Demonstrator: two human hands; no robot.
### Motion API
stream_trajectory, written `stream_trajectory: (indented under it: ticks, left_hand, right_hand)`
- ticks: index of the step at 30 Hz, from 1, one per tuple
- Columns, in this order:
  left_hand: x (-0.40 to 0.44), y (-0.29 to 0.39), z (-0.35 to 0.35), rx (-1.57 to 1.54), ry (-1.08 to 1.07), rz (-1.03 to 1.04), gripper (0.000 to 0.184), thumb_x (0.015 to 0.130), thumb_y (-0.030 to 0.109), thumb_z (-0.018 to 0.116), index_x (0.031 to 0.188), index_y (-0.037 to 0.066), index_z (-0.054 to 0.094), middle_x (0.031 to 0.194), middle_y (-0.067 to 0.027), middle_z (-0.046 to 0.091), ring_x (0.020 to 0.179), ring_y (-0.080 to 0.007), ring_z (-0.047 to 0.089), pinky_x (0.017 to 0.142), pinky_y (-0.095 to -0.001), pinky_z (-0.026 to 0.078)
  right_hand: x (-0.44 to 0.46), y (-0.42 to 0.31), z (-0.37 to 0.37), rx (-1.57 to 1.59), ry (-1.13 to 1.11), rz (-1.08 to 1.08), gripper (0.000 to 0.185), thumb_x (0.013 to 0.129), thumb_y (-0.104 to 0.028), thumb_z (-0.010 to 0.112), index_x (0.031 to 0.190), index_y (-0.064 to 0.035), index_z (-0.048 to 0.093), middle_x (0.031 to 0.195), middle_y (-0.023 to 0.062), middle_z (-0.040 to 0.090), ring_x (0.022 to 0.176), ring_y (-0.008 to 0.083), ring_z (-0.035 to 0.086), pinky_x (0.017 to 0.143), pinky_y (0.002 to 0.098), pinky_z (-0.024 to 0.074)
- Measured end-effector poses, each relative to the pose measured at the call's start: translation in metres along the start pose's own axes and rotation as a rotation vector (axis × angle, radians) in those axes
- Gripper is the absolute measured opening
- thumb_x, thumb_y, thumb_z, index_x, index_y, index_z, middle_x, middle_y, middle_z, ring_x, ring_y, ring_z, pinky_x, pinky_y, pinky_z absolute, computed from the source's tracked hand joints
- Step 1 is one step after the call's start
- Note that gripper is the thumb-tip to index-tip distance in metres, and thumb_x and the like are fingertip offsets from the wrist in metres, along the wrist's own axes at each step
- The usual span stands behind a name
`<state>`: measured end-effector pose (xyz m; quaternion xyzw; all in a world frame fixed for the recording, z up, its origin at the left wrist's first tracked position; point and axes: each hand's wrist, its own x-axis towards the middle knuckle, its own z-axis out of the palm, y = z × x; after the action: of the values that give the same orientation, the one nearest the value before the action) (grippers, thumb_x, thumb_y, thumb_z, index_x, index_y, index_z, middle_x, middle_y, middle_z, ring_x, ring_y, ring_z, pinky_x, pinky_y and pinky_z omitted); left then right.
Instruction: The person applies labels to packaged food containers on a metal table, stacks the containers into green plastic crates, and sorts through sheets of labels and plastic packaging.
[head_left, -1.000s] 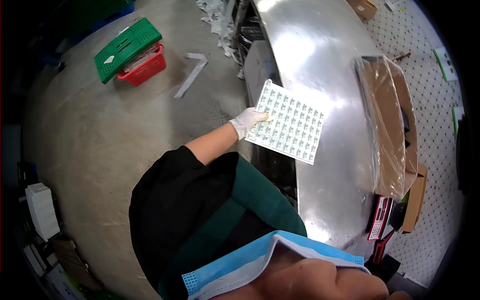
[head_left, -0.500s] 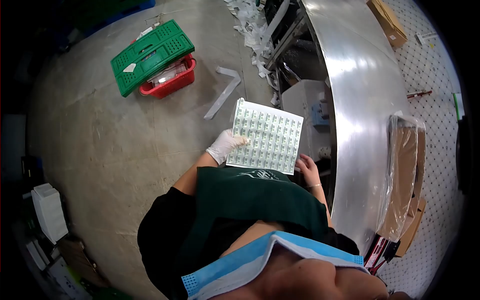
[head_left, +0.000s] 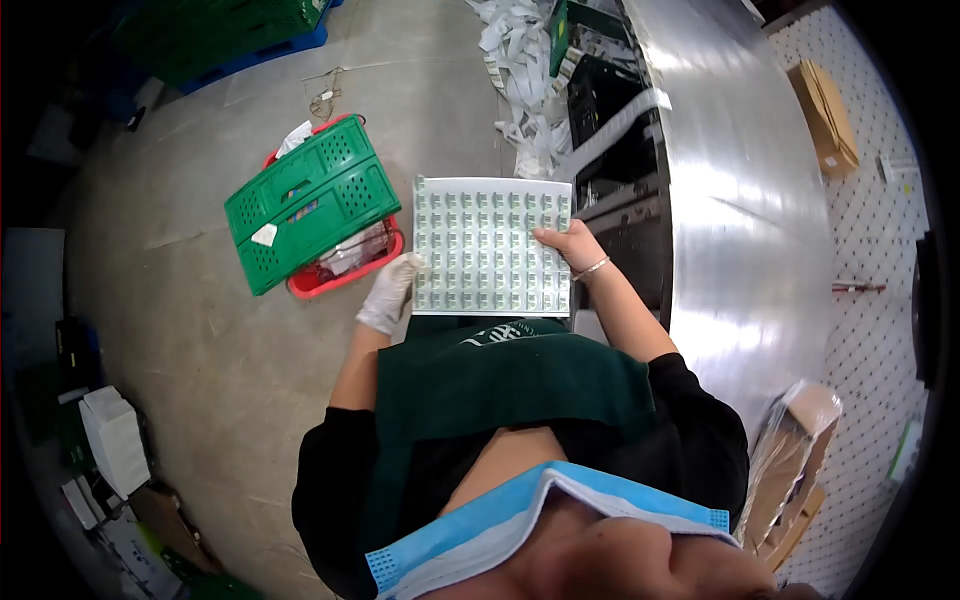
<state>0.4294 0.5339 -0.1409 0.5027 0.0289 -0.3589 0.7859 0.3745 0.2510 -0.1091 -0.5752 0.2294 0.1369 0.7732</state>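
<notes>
A white sheet of small green printed labels [head_left: 490,245], set out in rows, is held up in front of my dark green apron. At its left edge my gloved left hand [head_left: 392,290] is closed on the sheet. My bare right hand [head_left: 570,245] grips the right edge, thumb on top and the other fingers hidden underneath. Whether it is one sheet or a stack I cannot tell.
On the floor to the left, a green folded crate [head_left: 315,200] lies over a red basket [head_left: 345,275] with clear packaging inside. A metal table [head_left: 740,230] runs along the right. White backing strips [head_left: 530,80] lie heaped ahead; cardboard in plastic [head_left: 790,460] leans at right.
My right hand has come up and taken hold of the sheet's right edge. The sheet has turned straighter, and my left hand has shifted to its left edge. The view has turned.
</notes>
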Motion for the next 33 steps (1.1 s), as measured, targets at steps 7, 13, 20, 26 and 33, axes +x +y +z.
stream_trajectory:
  ticks: [7, 13, 20, 26, 33]
  left_hand:
    - [0.142, 0.036, -0.162, -0.162, 0.484, -0.174, 0.039, 0.086, 0.031, 0.039, 0.106, -0.001, 0.049, 0.090, -0.0166, 0.060, 0.075, -0.0276, 0.060, 0.054, -0.0276, 0.044]
    - [0.369, 0.145, -0.235, -0.189, 0.507, -0.133, 0.032, 0.086, 0.027, 0.036, 0.096, 0.002, 0.053, 0.088, -0.0148, 0.061, 0.072, -0.0248, 0.060, 0.056, -0.0310, 0.044]
    - [0.576, 0.336, -0.122, 0.224, 0.305, 0.031, 0.024, 0.084, 0.020, 0.045, 0.098, 0.002, 0.054, 0.087, -0.0118, 0.062, 0.071, -0.0197, 0.062, 0.056, -0.0217, 0.044]
    - [0.738, 0.359, -0.093, 0.236, 0.254, -0.106, 0.024, 0.085, 0.021, 0.045, 0.096, 0.003, 0.055, 0.086, -0.0116, 0.062, 0.071, -0.0200, 0.062, 0.057, -0.0243, 0.044]
    - [0.914, 0.400, -0.108, 0.291, 0.270, -0.441, 0.019, 0.084, 0.018, 0.042, 0.094, 0.008, 0.054, 0.086, -0.0090, 0.063, 0.072, -0.0200, 0.062, 0.055, -0.0257, 0.044]
  right_hand:
    - [0.182, -0.069, -0.020, -0.011, 0.146, 0.049, 0.025, 0.075, -0.007, 0.059, 0.096, 0.0056, 0.055, 0.086, 0.0106, 0.060, 0.072, 0.0158, 0.058, 0.065, 0.0276, 0.0461]
    - [0.320, -0.151, -0.092, 0.178, 0.585, 0.051, 0.026, 0.075, -0.005, 0.056, 0.097, 0.0074, 0.051, 0.088, 0.0137, 0.059, 0.072, 0.0213, 0.060, 0.065, 0.0329, 0.0488]
    - [0.423, -0.229, -0.153, 0.278, 0.859, 0.042, 0.025, 0.075, -0.003, 0.054, 0.098, 0.0066, 0.050, 0.089, 0.0142, 0.059, 0.074, 0.0237, 0.060, 0.062, 0.0346, 0.0491]
    - [0.558, -0.260, -0.237, 0.028, 1.090, 0.012, 0.027, 0.072, -0.007, 0.055, 0.094, 0.0077, 0.054, 0.088, 0.0156, 0.060, 0.077, 0.0270, 0.059, 0.068, 0.0352, 0.0450]
    - [0.704, -0.336, -0.336, -1.027, 0.835, 0.536, 0.025, 0.072, -0.019, 0.046, 0.086, -0.0042, 0.060, 0.089, 0.0218, 0.057, 0.086, 0.0373, 0.053, 0.077, 0.0409, 0.0422]
